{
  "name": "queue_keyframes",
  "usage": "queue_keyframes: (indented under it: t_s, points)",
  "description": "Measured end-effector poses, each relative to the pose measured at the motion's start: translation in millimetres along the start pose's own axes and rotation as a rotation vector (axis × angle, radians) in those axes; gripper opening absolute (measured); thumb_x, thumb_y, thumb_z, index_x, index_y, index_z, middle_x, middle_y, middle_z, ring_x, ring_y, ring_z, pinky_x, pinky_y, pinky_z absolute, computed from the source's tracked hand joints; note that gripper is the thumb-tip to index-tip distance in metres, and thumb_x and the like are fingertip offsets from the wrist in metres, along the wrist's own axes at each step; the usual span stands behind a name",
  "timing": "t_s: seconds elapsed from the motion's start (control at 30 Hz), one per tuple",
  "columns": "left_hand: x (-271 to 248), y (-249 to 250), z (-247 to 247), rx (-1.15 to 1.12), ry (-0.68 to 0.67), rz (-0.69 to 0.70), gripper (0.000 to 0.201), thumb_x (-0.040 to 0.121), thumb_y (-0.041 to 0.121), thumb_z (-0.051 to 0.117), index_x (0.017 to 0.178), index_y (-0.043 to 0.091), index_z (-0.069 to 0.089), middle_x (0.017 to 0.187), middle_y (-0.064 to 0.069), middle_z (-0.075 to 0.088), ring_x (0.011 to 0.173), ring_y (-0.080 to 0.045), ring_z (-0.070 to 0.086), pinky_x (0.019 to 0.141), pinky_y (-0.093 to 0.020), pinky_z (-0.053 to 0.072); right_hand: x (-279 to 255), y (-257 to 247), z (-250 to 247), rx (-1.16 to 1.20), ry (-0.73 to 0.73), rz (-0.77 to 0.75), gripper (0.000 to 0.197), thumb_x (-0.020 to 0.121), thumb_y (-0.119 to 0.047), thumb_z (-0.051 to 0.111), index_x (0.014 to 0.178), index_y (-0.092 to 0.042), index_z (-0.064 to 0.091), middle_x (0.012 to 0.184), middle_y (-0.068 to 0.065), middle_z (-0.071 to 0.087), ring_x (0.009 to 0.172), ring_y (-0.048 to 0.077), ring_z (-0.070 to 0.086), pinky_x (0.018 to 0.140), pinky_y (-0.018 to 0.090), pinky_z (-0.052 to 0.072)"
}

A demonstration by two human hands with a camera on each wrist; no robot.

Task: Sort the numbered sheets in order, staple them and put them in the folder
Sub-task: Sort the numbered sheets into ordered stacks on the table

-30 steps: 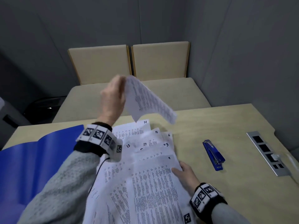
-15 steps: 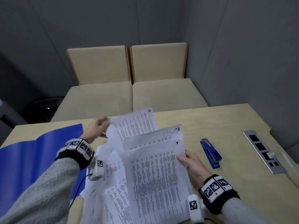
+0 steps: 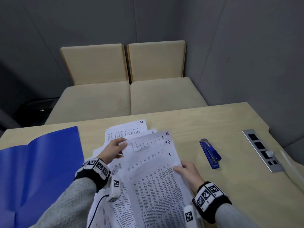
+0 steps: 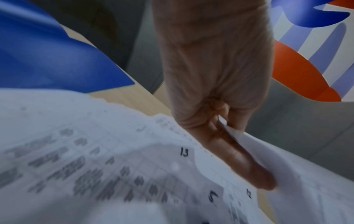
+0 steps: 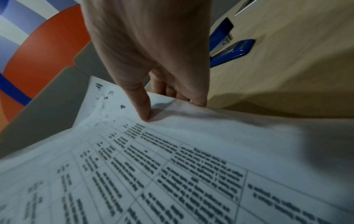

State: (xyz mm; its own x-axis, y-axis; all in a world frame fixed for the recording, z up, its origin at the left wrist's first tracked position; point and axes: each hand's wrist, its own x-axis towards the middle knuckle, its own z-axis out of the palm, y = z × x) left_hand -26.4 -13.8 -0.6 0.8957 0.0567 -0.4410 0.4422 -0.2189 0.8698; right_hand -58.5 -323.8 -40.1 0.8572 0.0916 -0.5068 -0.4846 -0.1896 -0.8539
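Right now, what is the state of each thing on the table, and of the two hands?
Folder: open, flat, no sheets visible inside.
Numbered sheets: loose, fanned, not stapled.
Sheet 4: pinched by the left hand.
Sheet 1: on top, its edge held by the right hand.
Stapler: closed, untouched, on the table.

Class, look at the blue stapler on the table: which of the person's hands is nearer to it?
Right. The right hand grips the sheets just left of the stapler; the left hand pinches a sheet farther left, beyond the pile.
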Motion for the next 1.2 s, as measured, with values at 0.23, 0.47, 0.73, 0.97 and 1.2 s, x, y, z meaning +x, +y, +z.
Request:
queue_keyframes:
  t_s: [0.23, 0.47, 0.73, 0.97, 1.2]
  points:
    - [-6, -6, 66, -0.362, -0.435, -0.357, 0.079, 0.088, 0.073, 0.018, 0.122, 0.015, 0.06, 0.095, -0.006, 0.072, 0.081, -0.021, 0.07, 0.066, -0.026, 0.054, 13, 12, -36, -0.042, 0.193, 0.085, 0.009, 0.085, -0.007, 0.062, 0.081, -0.011, 0.069, 0.085, 0.01, 0.073, 0.083, 0.027, 0.07, 0.079, 0.041, 0.056]
    - [6, -35, 110, 0.1, -0.327, -0.395, 0.065, 0.078, 0.029, 0.076, 0.125, -0.001, 0.042, 0.08, -0.008, 0.061, 0.065, -0.018, 0.058, 0.058, -0.029, 0.045, 21, 25, -54, -0.274, 0.239, 0.187, 0.029, 0.083, -0.011, 0.059, 0.11, -0.001, 0.063, 0.109, 0.01, 0.068, 0.101, 0.027, 0.064, 0.09, 0.038, 0.053]
    - [8, -32, 123, 0.225, -0.153, -0.367, 0.038, 0.079, -0.01, 0.057, 0.116, -0.003, 0.053, 0.067, -0.009, 0.053, 0.051, -0.016, 0.05, 0.053, -0.026, 0.041, 36, -26, -101, -1.041, 0.637, 0.11, 0.044, 0.084, -0.033, 0.062, 0.122, -0.018, 0.045, 0.126, 0.01, 0.044, 0.118, 0.03, 0.04, 0.094, 0.042, 0.036]
    - [1, -14, 161, 0.134, -0.176, -0.376, 0.018, 0.081, -0.012, 0.058, 0.082, 0.004, 0.051, 0.063, -0.006, 0.05, 0.048, -0.012, 0.046, 0.045, -0.025, 0.036, 66, -19, -135, -1.133, 0.478, 0.151, 0.019, 0.092, -0.021, 0.051, 0.105, -0.009, 0.059, 0.104, 0.011, 0.066, 0.091, 0.028, 0.062, 0.071, 0.03, 0.048]
    - [11, 6, 218, 0.101, -0.114, -0.345, 0.017, 0.082, -0.009, 0.052, 0.089, 0.007, 0.055, 0.075, -0.008, 0.058, 0.055, -0.016, 0.051, 0.046, -0.024, 0.04, 93, -36, -180, -1.055, 0.564, 0.227, 0.022, 0.09, -0.021, 0.055, 0.104, -0.005, 0.062, 0.102, 0.018, 0.065, 0.091, 0.033, 0.062, 0.068, 0.03, 0.045]
